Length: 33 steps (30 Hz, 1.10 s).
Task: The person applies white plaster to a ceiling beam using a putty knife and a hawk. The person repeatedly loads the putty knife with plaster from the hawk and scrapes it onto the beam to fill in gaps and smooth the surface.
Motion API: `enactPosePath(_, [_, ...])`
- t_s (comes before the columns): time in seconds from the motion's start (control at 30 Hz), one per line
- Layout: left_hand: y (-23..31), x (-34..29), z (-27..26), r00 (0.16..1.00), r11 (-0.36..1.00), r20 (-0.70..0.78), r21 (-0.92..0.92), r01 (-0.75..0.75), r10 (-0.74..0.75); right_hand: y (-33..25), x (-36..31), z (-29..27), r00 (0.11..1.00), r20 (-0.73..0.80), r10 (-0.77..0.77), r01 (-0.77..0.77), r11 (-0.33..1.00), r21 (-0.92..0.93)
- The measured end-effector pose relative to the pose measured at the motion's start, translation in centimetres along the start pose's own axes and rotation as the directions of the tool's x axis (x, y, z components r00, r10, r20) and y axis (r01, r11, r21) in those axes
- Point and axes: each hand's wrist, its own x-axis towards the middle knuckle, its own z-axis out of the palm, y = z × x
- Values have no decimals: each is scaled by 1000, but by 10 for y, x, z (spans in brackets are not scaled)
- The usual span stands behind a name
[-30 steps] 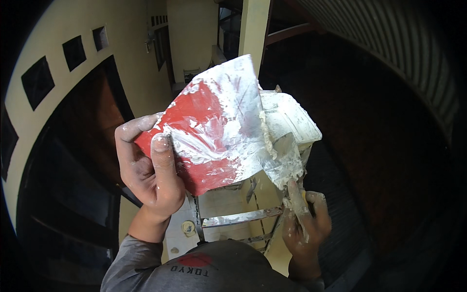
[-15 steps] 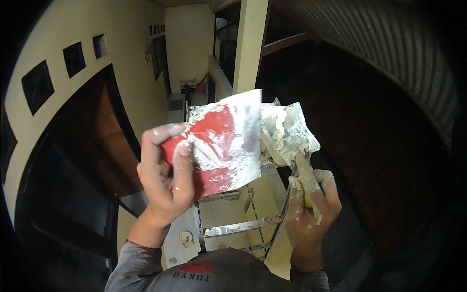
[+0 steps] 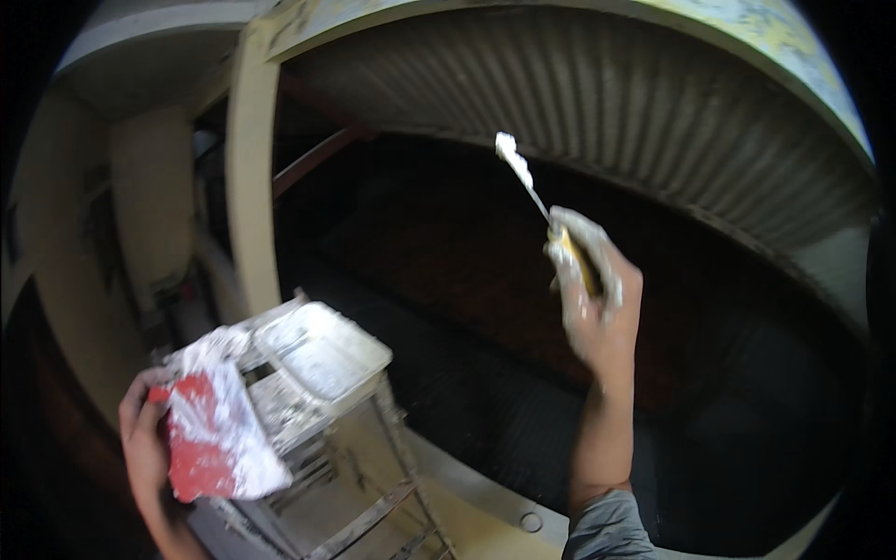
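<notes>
My right hand (image 3: 602, 299), smeared with white, is raised and closed round the yellow handle of a putty knife (image 3: 537, 198). The blade shows edge-on and points up and to the left, with a lump of white putty (image 3: 506, 147) on its tip. Low on the left, my left hand (image 3: 144, 437) grips the edge of a flat red board (image 3: 199, 455). White paste covers much of that board, most thickly along its far and right sides. Beside it, a pale rectangular tray (image 3: 375, 362) with whitish residue rests on top of a stepladder (image 3: 390, 422).
A beam (image 3: 597, 7) with patchy paint curves overhead, joining a cream post (image 3: 250, 177) on the left. Corrugated sheeting (image 3: 560, 93) stands beyond. Dark, low ground (image 3: 448, 243) lies past the pale ledge (image 3: 495, 495). At far left runs a wall (image 3: 65, 187).
My view has swung to the right and up. My right hand has lifted the putty knife away from the tray, with putty on it. The red board now sits lower left, still in my left hand.
</notes>
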Motion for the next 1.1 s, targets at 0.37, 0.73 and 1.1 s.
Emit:
enactPosePath(0.37, [-31, 41, 10, 993, 998, 117, 58, -16, 9, 65, 272, -126, 977, 58, -206, 174, 608, -775])
enactPosePath(0.73, [-24, -69, 21, 937, 845, -350, -505, -178, -12, 112, 391, -110, 974, 78, -215, 178, 500, -847])
enactPosePath(1.1, [-25, -168, 63, 918, 992, -380, -12, -124, 111, 154, 393, -130, 969, 69, -236, 225, 739, -635])
